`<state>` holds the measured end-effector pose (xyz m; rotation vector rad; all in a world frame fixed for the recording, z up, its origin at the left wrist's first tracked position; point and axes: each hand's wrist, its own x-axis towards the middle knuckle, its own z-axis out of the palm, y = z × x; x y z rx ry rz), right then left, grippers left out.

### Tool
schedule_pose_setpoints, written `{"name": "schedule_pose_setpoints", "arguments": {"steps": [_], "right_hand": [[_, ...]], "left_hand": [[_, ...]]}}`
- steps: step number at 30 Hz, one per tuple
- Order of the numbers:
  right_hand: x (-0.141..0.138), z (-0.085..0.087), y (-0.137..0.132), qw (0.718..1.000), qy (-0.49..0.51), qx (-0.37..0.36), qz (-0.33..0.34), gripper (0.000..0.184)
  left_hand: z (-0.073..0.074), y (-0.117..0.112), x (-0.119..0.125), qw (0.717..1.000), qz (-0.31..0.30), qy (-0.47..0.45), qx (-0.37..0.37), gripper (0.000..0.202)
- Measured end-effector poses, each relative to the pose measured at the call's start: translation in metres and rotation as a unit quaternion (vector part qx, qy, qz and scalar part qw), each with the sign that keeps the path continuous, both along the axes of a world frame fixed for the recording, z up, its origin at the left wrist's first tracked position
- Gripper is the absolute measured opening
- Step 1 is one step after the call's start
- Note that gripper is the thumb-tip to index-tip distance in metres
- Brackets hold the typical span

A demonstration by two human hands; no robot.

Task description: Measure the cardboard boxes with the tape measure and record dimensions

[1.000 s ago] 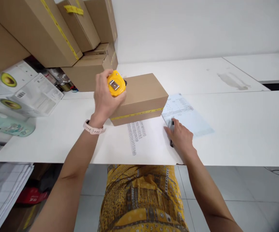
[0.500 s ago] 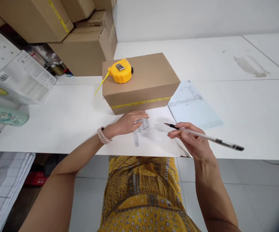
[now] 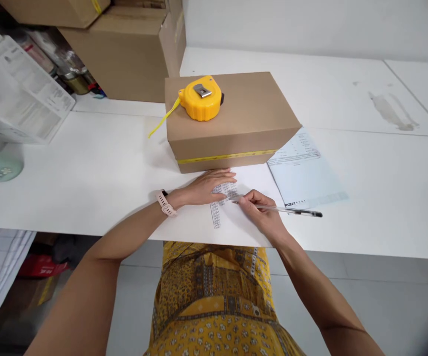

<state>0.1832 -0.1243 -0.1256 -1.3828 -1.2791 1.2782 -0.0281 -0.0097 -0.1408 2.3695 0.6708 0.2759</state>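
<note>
My right hand [image 3: 263, 212] is closed around a pen [image 3: 295, 211], whose tip meets or hovers just over a white sheet of paper [image 3: 195, 227]. Columns of small handwriting [image 3: 215, 216] run down this sheet. My left hand [image 3: 210, 189] lies flat across the paper with fingers stretched, covering part of the writing. Just beyond it stands a closed cardboard box [image 3: 243, 104] with a yellow measuring strip along its front. On top of the box rests a yellow tape measure [image 3: 201, 101], its metal clip facing up.
Right of the box, a pale blue printed sheet [image 3: 310, 178] lies partly under it. Stacked cardboard boxes [image 3: 132, 54] and a white carton [image 3: 21, 89] stand at the left back. A mint-green bottle [image 3: 2, 165] is at the left edge of the white table [image 3: 384, 198].
My right hand has come left and lowered the pen to the handwriting. The left hand stays flat on the paper. The view has shifted slightly.
</note>
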Motion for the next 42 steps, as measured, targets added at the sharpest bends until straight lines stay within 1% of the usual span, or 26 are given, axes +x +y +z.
{"name": "schedule_pose_setpoints", "arguments": {"steps": [4,7,9,12,15,23,32,38,42], "right_hand": [[-0.003,-0.009,0.009,0.998,-0.019,-0.008,0.051,0.027],[-0.001,-0.014,0.013,0.996,-0.041,-0.007,0.079,0.025],[0.000,-0.013,0.015,0.996,-0.050,0.017,0.069,0.025],[-0.002,-0.010,0.014,0.995,-0.076,0.053,0.036,0.029],[-0.007,-0.007,0.012,0.991,-0.113,0.065,0.022,0.030],[-0.009,-0.009,0.011,0.985,-0.157,0.074,0.024,0.027],[-0.009,-0.011,0.010,0.983,-0.159,0.082,0.034,0.027],[-0.009,-0.015,0.010,0.978,-0.174,0.107,0.039,0.026],[-0.008,-0.015,0.010,0.978,-0.174,0.104,0.039,0.026]], "left_hand": [[-0.002,-0.001,0.003,1.000,0.008,-0.006,-0.003,0.053],[0.000,-0.002,0.004,1.000,0.011,0.002,-0.007,0.051],[0.003,-0.002,0.003,1.000,0.008,0.006,-0.015,0.050],[0.004,-0.002,0.001,1.000,0.000,0.007,-0.025,0.050],[0.002,-0.002,0.000,1.000,-0.002,0.000,-0.023,0.048],[-0.001,-0.002,0.001,1.000,0.000,-0.009,-0.014,0.046],[0.000,-0.003,0.001,1.000,0.002,-0.009,-0.014,0.044],[0.001,-0.003,0.001,1.000,0.005,-0.009,-0.014,0.043],[0.001,-0.003,0.001,1.000,0.005,-0.012,-0.011,0.044]]}}
